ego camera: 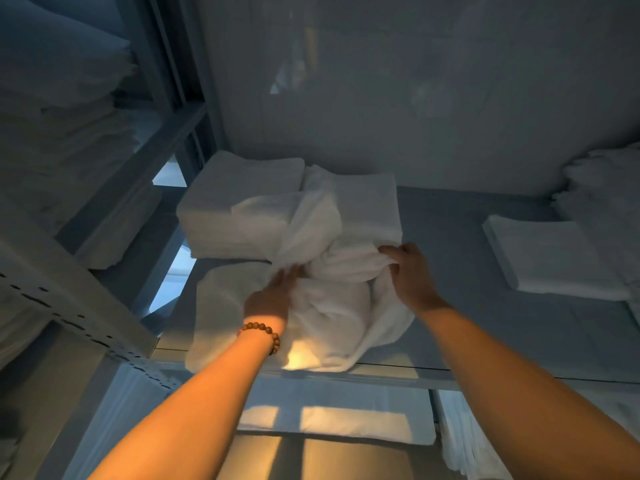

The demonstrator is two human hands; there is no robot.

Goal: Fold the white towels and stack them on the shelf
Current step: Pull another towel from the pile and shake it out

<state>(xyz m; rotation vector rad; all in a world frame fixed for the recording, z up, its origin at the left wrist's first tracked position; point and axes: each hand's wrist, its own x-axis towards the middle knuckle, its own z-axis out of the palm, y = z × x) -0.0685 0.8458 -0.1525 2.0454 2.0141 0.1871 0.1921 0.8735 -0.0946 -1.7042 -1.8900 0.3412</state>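
Item: crumpled towel point(332, 306), on the shelf point(485, 341), touching the folded stack point(239, 209).
Lie: bunched between both hands.
Right hand point(408, 275): pinching the far-right fold.
Left hand point(273, 292): fingers in the cloth; hold unclear.

A crumpled towel point(329, 306) lies at the front edge of the shelf point(467, 323), with the left hand point(273, 292) on its left side and the right hand point(408, 275) on its right. Just behind it stand two stacks of folded towels point(235, 216), side by side and touching. A single folded towel point(540, 258) lies well apart on the right, folded linen point(339, 410) lies on the level below, and more linen piles point(52, 116) fill the rack to the left.
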